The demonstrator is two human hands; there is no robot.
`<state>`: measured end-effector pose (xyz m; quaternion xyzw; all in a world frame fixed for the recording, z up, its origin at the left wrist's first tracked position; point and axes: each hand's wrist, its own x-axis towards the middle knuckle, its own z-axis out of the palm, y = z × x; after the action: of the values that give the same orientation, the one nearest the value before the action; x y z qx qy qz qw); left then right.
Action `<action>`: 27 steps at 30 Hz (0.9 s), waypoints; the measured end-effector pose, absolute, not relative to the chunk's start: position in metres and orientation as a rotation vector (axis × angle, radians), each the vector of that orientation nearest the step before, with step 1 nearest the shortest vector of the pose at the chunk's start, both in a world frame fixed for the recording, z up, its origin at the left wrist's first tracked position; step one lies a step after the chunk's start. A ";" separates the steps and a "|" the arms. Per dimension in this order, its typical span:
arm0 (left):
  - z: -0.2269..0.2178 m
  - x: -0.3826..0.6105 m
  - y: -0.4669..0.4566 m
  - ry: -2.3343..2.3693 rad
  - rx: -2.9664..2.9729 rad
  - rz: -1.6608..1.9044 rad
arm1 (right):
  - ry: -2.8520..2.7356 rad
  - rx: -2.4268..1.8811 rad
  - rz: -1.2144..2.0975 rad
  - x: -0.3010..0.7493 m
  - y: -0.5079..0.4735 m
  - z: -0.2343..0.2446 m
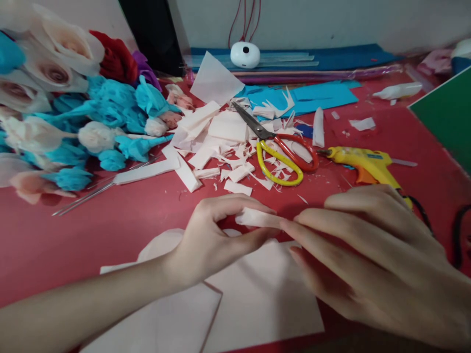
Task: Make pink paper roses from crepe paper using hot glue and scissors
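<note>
Between the thumb and fingers of my left hand is a small rolled strip of white crepe paper, its rounded end pointing left. My right hand meets the other end of the strip, with fingertips against it; the hand hides that end. Below both hands lie pale pink paper sheets, partly covered by my wrists. Just beyond the hands rest scissors with one yellow and one red handle, their blades on white paper scraps. A yellow glue gun lies beyond my right hand.
At left are piled blue, white and red paper flowers. Metal wires lie before them. Blue crepe paper, a white oval device and a small white bottle are at the back. A green board stands right.
</note>
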<state>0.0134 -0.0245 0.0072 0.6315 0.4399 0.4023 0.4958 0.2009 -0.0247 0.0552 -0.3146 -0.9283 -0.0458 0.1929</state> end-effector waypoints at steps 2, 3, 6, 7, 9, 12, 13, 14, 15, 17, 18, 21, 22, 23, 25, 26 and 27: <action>0.008 0.013 -0.024 1.061 1.529 0.985 | -2.618 -0.857 -0.154 0.201 -0.024 0.057; 0.008 0.013 -0.024 1.055 1.533 0.986 | -2.615 -0.856 -0.155 0.201 -0.024 0.058; 0.009 0.012 -0.023 1.017 1.533 0.975 | -2.585 -0.849 -0.087 0.203 -0.022 0.060; 0.009 0.012 -0.023 0.999 1.525 0.973 | -2.575 -0.841 -0.056 0.204 -0.021 0.060; 0.009 0.012 -0.023 0.974 1.511 0.959 | -2.529 -0.824 0.010 0.205 -0.020 0.061; 0.008 0.013 -0.024 0.956 1.507 0.950 | -2.391 -0.898 0.141 0.204 -0.018 0.062; 0.007 0.013 -0.025 0.954 1.502 0.959 | -2.355 -0.923 0.190 0.203 -0.017 0.062; 0.006 0.013 -0.025 0.955 1.498 0.976 | -2.334 -0.942 0.225 0.202 -0.018 0.062; 0.005 0.013 -0.026 0.961 1.494 0.993 | -2.331 -0.955 0.249 0.201 -0.018 0.062; 0.004 0.012 -0.026 0.990 1.495 1.012 | -2.354 -0.956 0.278 0.200 -0.019 0.061; 0.003 0.012 -0.026 1.006 1.496 1.015 | -2.358 -0.943 0.279 0.199 -0.020 0.060; 0.005 0.012 -0.025 1.034 1.481 1.006 | -2.374 -0.861 0.304 0.199 -0.022 0.055; 0.007 0.012 -0.025 1.029 1.470 1.007 | -2.383 -0.830 0.297 0.199 -0.023 0.054; 0.008 0.012 -0.024 1.022 1.457 1.006 | -2.391 -0.798 0.278 0.200 -0.024 0.052; 0.010 0.013 -0.024 1.033 1.426 1.007 | -2.413 -0.780 0.250 0.200 -0.026 0.049; 0.011 0.014 -0.024 1.045 1.411 1.008 | -2.420 -0.788 0.245 0.200 -0.027 0.048; 0.011 0.014 -0.023 1.059 1.399 1.006 | -2.425 -0.799 0.252 0.200 -0.027 0.047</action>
<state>0.0140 -0.0234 0.0113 0.5861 0.4436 0.4216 0.5310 0.2000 -0.0274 0.0472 -0.2985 -0.9062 0.0942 0.2842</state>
